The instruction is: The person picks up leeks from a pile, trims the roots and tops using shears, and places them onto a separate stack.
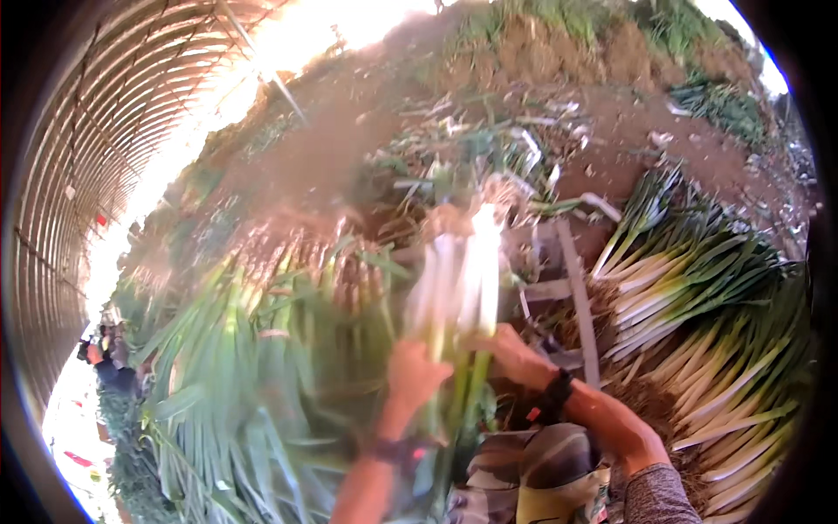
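Note:
In front of me several leeks stand with their white shafts pointing away and their root ends at the far side. My left hand is closed around the green part of the left leeks, somewhat smeared by motion. My right hand grips the right leeks where white turns to green. Both wrists wear dark bands. Close on the left lies a broad heap of leeks, roots away from me and green leaves toward me.
A grey slatted frame stands just beyond my right hand. Piled leeks lie at the right, white ends inward. Loose trimmings litter the soil ahead. A person is at the far left beneath a ribbed tunnel roof.

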A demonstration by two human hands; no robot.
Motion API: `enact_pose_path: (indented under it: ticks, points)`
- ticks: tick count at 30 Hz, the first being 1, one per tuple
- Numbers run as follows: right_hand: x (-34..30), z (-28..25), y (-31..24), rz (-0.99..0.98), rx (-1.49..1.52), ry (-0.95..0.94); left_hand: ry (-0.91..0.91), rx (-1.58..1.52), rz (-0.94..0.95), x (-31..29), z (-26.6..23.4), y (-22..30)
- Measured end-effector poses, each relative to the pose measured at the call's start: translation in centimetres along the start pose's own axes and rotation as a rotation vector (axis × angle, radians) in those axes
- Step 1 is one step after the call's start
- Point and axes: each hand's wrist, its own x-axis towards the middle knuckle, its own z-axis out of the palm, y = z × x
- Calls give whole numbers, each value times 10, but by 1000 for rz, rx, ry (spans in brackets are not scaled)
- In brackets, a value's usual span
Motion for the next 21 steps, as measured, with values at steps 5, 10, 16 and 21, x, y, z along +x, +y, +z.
enact_pose_path:
  ticks: [5,10,16,21]
  points:
    - [20,-22,-48,-211,-89,-75,40,-173,33,-30,-29,0]
    - [47,-6,-23,38,308,-279,10,-398,56,-45,-50,8]
    - [71,14,-89,283,373,-196,-90,-509,28,-58,-78,-5]
    - [67,39,-107,186,187,35,-69,-346,43,-57,-63,-8]
